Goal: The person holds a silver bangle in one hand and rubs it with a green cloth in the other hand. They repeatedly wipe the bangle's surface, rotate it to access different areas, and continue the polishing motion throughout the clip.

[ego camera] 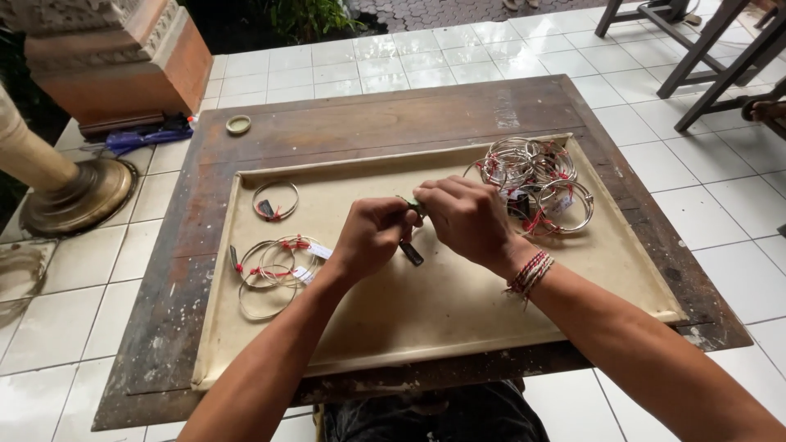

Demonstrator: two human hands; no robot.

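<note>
While your hands are meeting over the middle of the tray (639, 282), you are closing your left hand (372, 237) around a small piece with a dark tab (412, 254) hanging from it, and you are pinching its green end (417, 206) with the fingers of your right hand (467, 217). Both hands are closed tight on it, so most of the piece is hidden. I judge it best that you are keeping the grip short and near the fingertips, holding the left hand steady while the right does the fine work. A red and white string band (530, 272) is sitting on your right wrist. Loose wire rings with red ties (274, 266) are lying near the tray's left edge, one ring (275, 200) lying apart towards the far left corner. A thick heap of rings (536, 184) is piling up at the far right corner. Beyond the tray, a small round lid (238, 124) is resting near the table's (368, 115) far left corner.
</note>
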